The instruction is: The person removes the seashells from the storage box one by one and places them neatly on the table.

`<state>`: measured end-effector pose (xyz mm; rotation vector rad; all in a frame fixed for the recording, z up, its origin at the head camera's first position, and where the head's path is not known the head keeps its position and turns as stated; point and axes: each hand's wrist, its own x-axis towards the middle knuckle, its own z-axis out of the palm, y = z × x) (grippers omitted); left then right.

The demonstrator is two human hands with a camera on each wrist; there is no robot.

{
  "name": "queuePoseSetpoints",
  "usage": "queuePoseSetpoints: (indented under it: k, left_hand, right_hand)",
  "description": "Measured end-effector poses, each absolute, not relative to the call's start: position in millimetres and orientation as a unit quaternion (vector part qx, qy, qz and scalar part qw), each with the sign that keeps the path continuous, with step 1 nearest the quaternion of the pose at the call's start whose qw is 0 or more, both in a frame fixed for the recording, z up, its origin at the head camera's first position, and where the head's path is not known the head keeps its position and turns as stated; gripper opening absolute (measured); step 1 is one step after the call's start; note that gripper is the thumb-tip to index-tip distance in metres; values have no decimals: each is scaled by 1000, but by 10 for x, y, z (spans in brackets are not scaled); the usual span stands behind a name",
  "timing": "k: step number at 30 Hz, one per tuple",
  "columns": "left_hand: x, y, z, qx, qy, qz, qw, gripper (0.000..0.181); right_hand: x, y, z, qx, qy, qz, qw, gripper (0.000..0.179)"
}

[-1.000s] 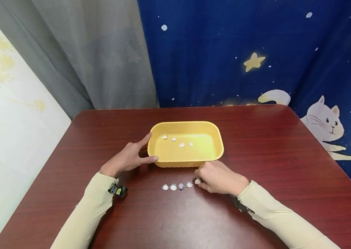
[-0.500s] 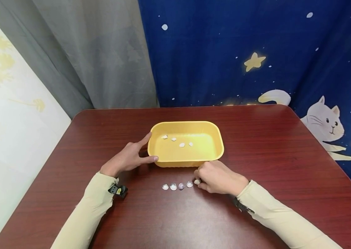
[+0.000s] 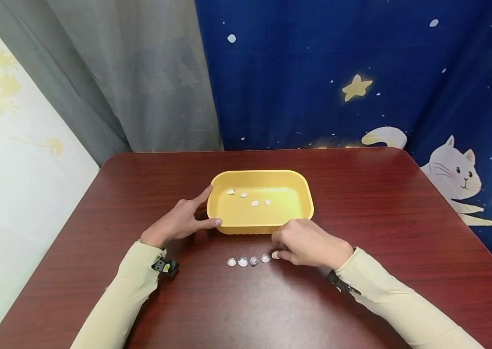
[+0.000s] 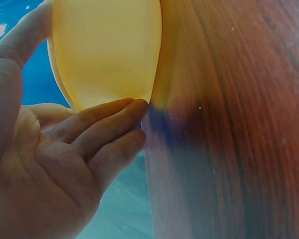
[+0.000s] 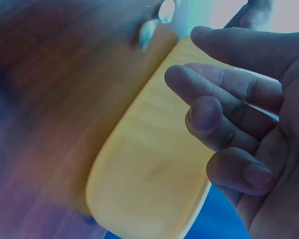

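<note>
A yellow plastic tub (image 3: 260,230) stands on the table, with several small white shells (image 3: 255,203) spread on its floor. My left hand (image 3: 179,220) rests against the tub's left end, thumb at the front corner and straight fingers along the side wall (image 4: 114,117). In front of the tub, several seashells (image 3: 243,261) lie in a row, white and purplish. My right hand (image 3: 307,242) is over the row's right end, beside the rightmost shell (image 3: 275,254). The right wrist view shows its fingers (image 5: 209,114) loosely bent, with nothing visible between thumb and fingers.
The dark red wooden table (image 3: 359,194) reaches out on every side of the tub. Behind it hang a grey curtain (image 3: 150,72) and a blue curtain (image 3: 294,72) with stars and a cat. A pale wall (image 3: 19,169) borders the left.
My right hand has lifted slightly and loosened from the rightmost shell, which shows more now. The left hand and the tub have stayed in place.
</note>
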<state>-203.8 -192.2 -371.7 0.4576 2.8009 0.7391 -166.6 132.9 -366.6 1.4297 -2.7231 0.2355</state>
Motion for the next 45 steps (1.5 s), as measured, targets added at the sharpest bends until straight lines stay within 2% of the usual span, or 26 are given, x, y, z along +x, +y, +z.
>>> queuePoseSetpoints:
  k: [7, 19, 29, 36, 45]
  left_hand:
    - [-2043, -1941, -3717, 157, 950, 248, 101, 106]
    - [-2056, -1924, -3719, 162, 948, 254, 102, 106]
    - [-2044, -1938, -3721, 161, 948, 253, 103, 105]
    - [-2050, -1951, -3720, 159, 949, 252, 107, 105]
    - [-2052, -1958, -3733, 172, 947, 252, 97, 104]
  right_hand:
    - [-1722, 1296, -3480, 472, -879, 72, 16, 12]
    - [-1956, 1175, -3128, 494, -868, 52, 14, 11]
    - [-2321, 944, -2909, 516, -855, 47, -7, 7]
    - [-2641, 708, -2946, 488, -871, 44, -34, 8]
    - [-3081, 406, -3293, 453, -889, 31, -53, 7]
